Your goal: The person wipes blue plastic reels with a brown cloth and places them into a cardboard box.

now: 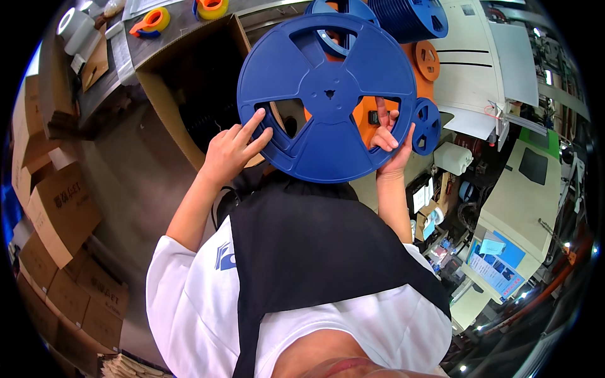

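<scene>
A large blue plastic reel [329,135] with a small centre hole and wide cut-out windows is held up in front of my chest. My left hand [234,146] grips its lower left rim, fingertips lying over the edge by a window. On the other side my right hand [392,140] holds the lower right rim, with fingers showing in the window there. The reel hides part of what stands behind it. Just left of it is an open cardboard box [169,104] with a dark interior.
Stacked blue reels [409,19] stand at the back, near a smaller blue reel [427,127] and an orange reel [426,60]. Orange tape dispensers [151,22] lie on the far-left bench. Cartons [66,214] are piled at left; a pale machine [526,183] stands at right.
</scene>
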A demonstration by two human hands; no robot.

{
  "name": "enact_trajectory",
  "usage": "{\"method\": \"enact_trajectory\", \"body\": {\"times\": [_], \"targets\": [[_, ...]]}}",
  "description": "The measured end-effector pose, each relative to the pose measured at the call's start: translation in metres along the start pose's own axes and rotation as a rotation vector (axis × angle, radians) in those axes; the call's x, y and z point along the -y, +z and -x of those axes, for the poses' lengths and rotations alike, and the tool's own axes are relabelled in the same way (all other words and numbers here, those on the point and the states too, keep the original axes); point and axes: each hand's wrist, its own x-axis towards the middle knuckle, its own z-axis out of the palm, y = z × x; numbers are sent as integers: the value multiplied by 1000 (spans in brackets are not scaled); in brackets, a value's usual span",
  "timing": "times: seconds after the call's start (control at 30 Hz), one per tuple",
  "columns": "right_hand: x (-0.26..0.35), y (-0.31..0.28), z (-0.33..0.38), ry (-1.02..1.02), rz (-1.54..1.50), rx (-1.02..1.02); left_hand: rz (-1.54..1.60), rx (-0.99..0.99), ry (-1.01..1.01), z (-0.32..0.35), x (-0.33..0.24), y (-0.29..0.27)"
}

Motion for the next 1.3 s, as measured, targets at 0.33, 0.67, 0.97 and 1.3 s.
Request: {"method": "enact_trajectory", "body": {"times": [0.33, 0.67, 0.97, 1.3], "targets": [[7, 10, -17, 22, 191, -67, 189, 16, -125, -2, -10, -3], [24, -20, 1, -6, 761, -484, 2198, -140, -1144, 33, 19, -7], [11, -19, -5, -25, 693, -662, 2364, -292, -1075, 83, 15, 17], [34, -53, -20, -56, 643, -1104, 2342, -313, -1178, 90, 6, 27]]}}
